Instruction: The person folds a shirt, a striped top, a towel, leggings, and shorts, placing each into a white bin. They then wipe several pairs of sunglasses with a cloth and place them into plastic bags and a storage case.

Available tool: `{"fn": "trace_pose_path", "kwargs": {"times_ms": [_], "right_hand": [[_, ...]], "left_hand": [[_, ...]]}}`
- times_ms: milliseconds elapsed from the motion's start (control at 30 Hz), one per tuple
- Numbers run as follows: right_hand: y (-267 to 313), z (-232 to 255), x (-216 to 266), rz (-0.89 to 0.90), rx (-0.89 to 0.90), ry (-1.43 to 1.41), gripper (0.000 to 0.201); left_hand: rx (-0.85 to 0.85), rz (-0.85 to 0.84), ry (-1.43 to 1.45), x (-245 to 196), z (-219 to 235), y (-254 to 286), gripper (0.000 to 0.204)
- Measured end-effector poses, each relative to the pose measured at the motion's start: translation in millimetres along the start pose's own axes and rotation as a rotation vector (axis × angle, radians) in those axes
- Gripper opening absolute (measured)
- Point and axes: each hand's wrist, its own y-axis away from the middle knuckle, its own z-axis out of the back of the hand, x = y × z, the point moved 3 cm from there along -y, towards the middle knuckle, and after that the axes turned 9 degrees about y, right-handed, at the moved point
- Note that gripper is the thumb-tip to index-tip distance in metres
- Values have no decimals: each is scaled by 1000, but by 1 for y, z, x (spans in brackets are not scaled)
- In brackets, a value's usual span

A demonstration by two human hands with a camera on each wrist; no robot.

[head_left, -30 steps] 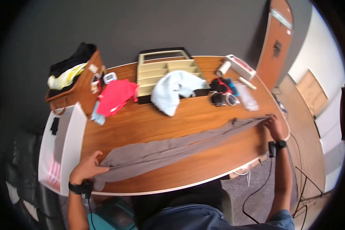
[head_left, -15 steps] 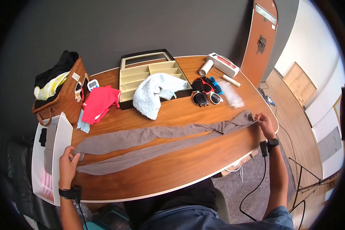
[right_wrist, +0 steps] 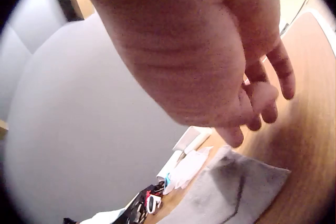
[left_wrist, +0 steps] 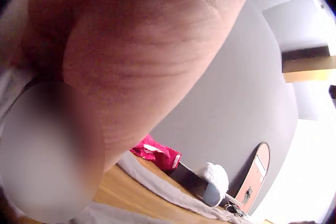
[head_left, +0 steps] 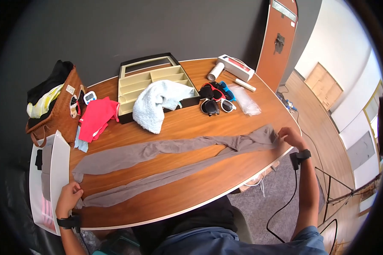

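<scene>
Long grey tights (head_left: 170,148) lie across the table with the two legs spread apart, their joined end at the right. At the leg ends, my left hand (head_left: 69,199) has its thumb and fingertips close together; whether they pinch fabric cannot be told. In the left wrist view the palm (left_wrist: 147,56) fills much of the picture and its fingertips are hidden. By the joined end, my right hand (head_left: 292,138) hovers with bent, loose fingers. Under those fingers in the right wrist view, the grey fabric (right_wrist: 226,190) lies flat, with nothing held.
Behind the tights are a compartment case (head_left: 127,91) with a pale blue cloth (head_left: 151,108), sunglasses (head_left: 210,107), a plastic bag (head_left: 247,102) and a white box (head_left: 236,67). At left stand a red cloth (head_left: 97,119), a brown basket (head_left: 57,114) and a white bin (head_left: 60,178).
The lower leg end has moved toward the near table edge, away from the upper one, with my left hand beside it. My right hand has let go of the joined end. The head view has shifted.
</scene>
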Motion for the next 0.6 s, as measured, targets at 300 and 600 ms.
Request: {"fn": "trace_pose_path", "kwargs": {"times_ms": [300, 600], "right_hand": [[0, -19, 83, -98, -39, 398, 55], [1, -10, 80, -156, -26, 41, 41]], "left_hand": [[-146, -223, -10, -51, -6, -36, 30], [-122, -305, -120, -33, -28, -73, 22]]}}
